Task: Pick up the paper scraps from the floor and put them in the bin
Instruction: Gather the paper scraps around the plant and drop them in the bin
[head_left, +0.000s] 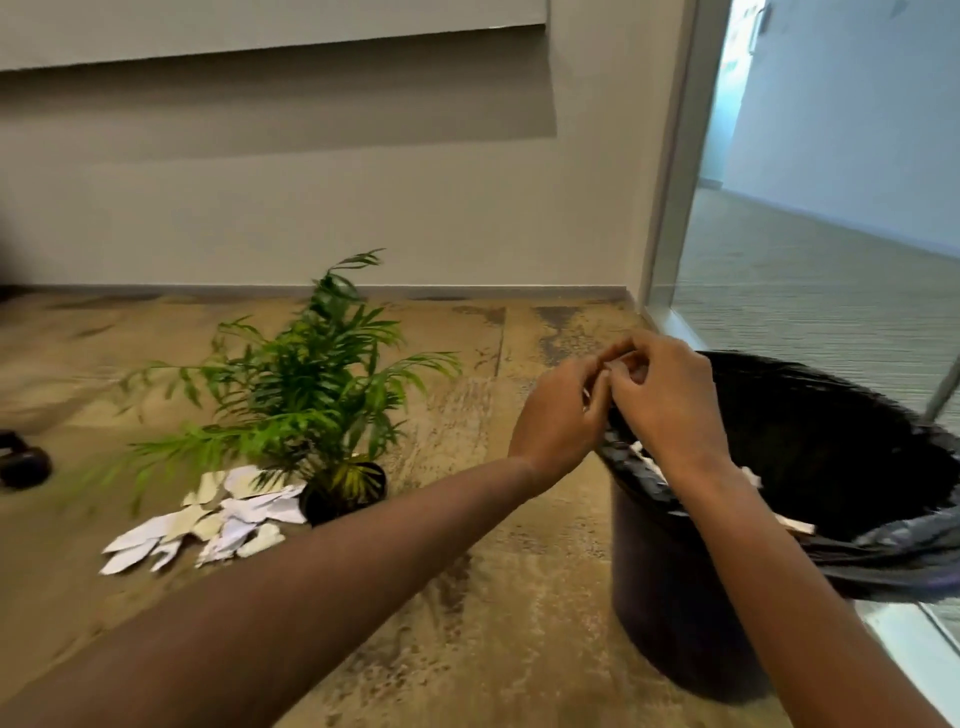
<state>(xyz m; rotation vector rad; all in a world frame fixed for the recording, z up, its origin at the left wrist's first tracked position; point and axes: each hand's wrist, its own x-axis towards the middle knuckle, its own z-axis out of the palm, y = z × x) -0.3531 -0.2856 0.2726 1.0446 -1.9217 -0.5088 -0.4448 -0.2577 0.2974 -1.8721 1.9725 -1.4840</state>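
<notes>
Where the left hand and right hand meet over the bin, their fingers curl together, touching; I cannot tell if they hold anything.

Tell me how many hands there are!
2. The left hand and the right hand meet over the edge of the bin, with their curled fingers touching. Neither is hidden.

Torn white paper scraps lie piled, apart from the upright black bin
</notes>
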